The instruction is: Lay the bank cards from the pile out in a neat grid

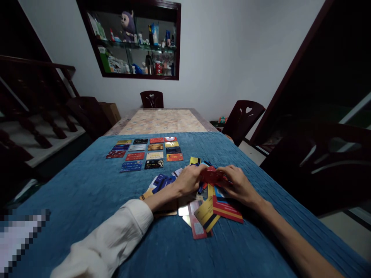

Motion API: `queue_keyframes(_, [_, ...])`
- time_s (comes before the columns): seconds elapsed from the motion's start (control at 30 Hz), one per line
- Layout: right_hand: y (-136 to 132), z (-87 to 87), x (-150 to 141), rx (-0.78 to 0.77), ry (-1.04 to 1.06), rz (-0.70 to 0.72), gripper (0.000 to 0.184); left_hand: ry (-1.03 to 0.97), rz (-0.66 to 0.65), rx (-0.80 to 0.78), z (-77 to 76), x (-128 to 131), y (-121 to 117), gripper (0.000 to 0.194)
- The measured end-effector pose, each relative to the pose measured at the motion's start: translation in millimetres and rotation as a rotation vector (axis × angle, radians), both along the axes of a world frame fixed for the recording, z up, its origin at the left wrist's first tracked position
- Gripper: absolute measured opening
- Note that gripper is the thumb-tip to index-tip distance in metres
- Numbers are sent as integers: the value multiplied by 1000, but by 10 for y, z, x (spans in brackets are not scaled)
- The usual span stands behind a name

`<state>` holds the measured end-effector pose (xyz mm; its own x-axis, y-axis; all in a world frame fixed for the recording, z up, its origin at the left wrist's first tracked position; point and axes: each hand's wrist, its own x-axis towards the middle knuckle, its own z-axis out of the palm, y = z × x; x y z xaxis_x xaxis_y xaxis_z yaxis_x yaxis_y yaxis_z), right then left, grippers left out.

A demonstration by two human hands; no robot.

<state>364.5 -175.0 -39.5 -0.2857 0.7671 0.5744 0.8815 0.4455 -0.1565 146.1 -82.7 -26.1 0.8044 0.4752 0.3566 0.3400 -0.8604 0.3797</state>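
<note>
A red plastic card (213, 176) is held up between my two hands, over a loose pile of cards. My left hand (189, 179) pinches its left end, and my right hand (234, 182) grips its right end. Below them the overlapping pile includes a yellow card with a dark stripe (208, 214), a red card with a yellow stripe (227, 209) and blue cards (164, 183) near my left wrist. Farther off to the left, several cards lie face up in neat rows, among them a black VIP card (154, 164) and a blue card (131, 166).
A blue cloth (87, 200) covers the near part of the table; the far part has a beige patterned top (165, 120). Dark wooden chairs stand at the far end (152, 99) and right (243, 119). A wall cabinet (136, 46) holds bottles and a purple plush toy.
</note>
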Motion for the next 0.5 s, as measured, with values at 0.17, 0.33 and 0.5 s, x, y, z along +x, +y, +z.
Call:
queue_keyframes(0.17, [8, -20, 5, 38, -43, -15, 32, -49, 0, -37, -47, 20, 12, 42])
queue_keyframes(0.33, [11, -26, -9, 72, -63, -29, 33, -111, 1, -88, -58, 32, 8, 39])
queue_keyframes(0.5, [13, -43, -7, 110, -70, -57, 33, -144, 8, -128, -18, 33, -11, 38])
